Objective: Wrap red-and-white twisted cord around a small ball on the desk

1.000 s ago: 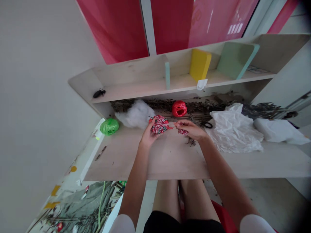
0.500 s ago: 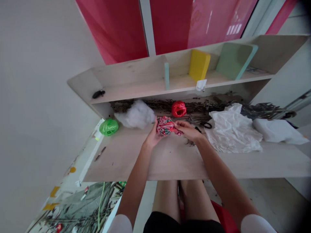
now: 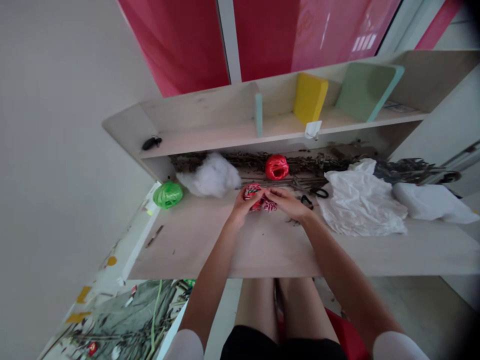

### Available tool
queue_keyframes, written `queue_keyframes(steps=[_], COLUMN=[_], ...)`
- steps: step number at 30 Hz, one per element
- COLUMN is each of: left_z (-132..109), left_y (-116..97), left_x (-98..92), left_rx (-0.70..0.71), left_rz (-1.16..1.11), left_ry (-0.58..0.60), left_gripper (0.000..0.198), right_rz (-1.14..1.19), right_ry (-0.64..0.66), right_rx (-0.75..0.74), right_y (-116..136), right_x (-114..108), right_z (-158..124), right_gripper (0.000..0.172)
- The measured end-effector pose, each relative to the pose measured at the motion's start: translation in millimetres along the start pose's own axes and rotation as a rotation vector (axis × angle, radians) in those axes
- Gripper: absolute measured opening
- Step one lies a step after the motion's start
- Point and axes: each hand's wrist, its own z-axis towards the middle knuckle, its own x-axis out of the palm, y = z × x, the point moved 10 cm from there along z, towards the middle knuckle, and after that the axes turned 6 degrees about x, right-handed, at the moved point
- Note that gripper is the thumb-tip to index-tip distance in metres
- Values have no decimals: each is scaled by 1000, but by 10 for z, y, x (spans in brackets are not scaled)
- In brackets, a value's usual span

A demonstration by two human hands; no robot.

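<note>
My left hand [image 3: 243,204] and my right hand [image 3: 285,204] meet over a red-and-white twine bundle [image 3: 252,192] on the pale wooden desk [image 3: 221,245]. Both hands grip it, and their fingers hide most of it. A loose twisted part [image 3: 269,205] shows between my fingers. Just beyond my hands sits a red raffia ball [image 3: 276,167]. Black-handled scissors [image 3: 307,201] lie to the right of my right hand.
Dried twigs [image 3: 262,162] lie along the back of the desk, with white wadding [image 3: 209,176] and a green raffia ball [image 3: 167,195] at left. Crumpled white sheets [image 3: 362,202] lie at right. A shelf [image 3: 225,131] runs above, and cut foliage [image 3: 123,320] lies on the floor.
My hands have drawn closer together and now cover more of the bundle. The scissors show more fully beside my right hand.
</note>
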Motion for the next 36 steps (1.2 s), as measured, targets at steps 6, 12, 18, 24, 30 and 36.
queue_keyframes(steps=[6, 12, 18, 24, 30, 36], left_z=[62, 74, 70, 58, 63, 40], left_y=[-17, -63, -157, -193, -228, -263], left_x=[-150, -234, -301, -319, -320, -318], left_rx=[15, 74, 185, 205, 257, 244], left_rz=[-73, -72, -24, 28, 57, 72], left_ry=[-115, -194, -250, -274, -272, -279], left_gripper=[52, 46, 50, 57, 56, 55], right_rz=[91, 0, 6, 82, 165, 190], right_ry=[87, 111, 101, 77, 72, 70], right_rx=[99, 115, 125, 205, 230, 200], right_y=[-78, -51, -83, -138, -222, -199], right_x=[66, 167, 267, 202, 199, 192], right_z=[-24, -52, -48, -28, -15, -22], right_gripper=[41, 41, 33, 23, 9, 14])
